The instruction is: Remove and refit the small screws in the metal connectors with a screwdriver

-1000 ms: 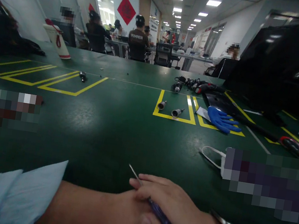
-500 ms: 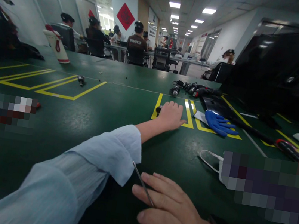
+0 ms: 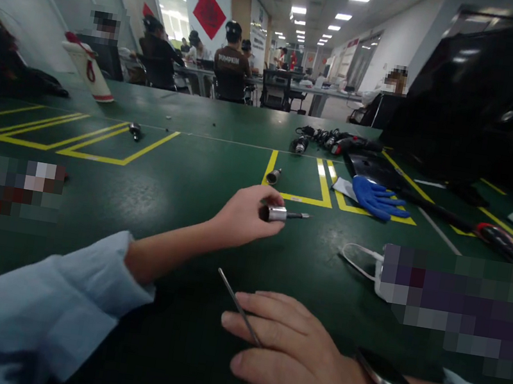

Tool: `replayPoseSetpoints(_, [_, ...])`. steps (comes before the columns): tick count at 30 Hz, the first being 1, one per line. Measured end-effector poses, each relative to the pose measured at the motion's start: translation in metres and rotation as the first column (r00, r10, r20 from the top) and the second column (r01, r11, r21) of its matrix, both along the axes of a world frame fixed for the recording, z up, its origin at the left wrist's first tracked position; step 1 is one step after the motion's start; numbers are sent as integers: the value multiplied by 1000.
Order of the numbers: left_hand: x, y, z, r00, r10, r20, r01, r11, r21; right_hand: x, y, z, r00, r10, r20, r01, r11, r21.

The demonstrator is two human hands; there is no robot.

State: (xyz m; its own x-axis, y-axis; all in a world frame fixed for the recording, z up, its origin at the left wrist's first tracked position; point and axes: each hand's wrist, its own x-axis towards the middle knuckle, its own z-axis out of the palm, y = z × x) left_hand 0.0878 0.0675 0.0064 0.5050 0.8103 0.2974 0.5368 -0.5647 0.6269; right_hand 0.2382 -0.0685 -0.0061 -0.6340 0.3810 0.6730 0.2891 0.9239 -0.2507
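My left hand (image 3: 250, 217) grips a silver metal cylinder (image 3: 276, 214) from which a thin dark shank with a bright tip points right. It is held above the green table, in front of the yellow-taped boxes. A small dark metal cylindrical piece (image 3: 273, 176) lies just behind it, inside a taped box. Lower down, my right hand (image 3: 295, 347) holds a slim screwdriver (image 3: 238, 306) between its fingers. The bare metal shaft points up and left, while part of the purple handle shows below the palm.
On the right are a blue glove (image 3: 377, 199), a black-and-red tool (image 3: 496, 242), a white cable (image 3: 352, 265) and a large black case (image 3: 489, 105). Corded tools (image 3: 327, 141) lie behind. To the left stand a white cup (image 3: 93, 72) and a small metal part (image 3: 135, 131). People sit further back.
My left hand has drawn back toward me and left from the taped box, bringing the silver cylinder out with it. My right hand has barely moved.
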Motion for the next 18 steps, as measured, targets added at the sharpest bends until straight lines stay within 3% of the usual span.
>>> replayPoseSetpoints(3, [-37, -30, 5, 967, 70, 247, 29, 926, -375, -2, 0, -1, 998, 32, -53, -34, 999, -24])
replayPoseSetpoints(6, [-66, -48, 6, 927, 154, 341, 25, 883, -468, -3, -1, -2, 994, 50, -95, -60, 992, -106])
replayPoseSetpoints(8, [-78, -53, 3, 929, 124, 350, 38, 905, -423, -3, -2, -4, 990, 39, -132, -64, 980, -188])
replayPoseSetpoints(11, [-87, -52, -3, 954, -22, 299, 91, 971, -221, -3, -3, -8, 975, -7, -222, -72, 934, -349])
replayPoseSetpoints(14, [-87, -51, -8, 978, -149, 150, 152, 988, -14, -1, -2, -13, 944, -126, -306, -75, 820, -568])
replayPoseSetpoints(18, [-82, -53, -14, 949, -282, -143, 283, 959, -12, 0, 5, -23, 870, -278, -407, -152, 634, -758])
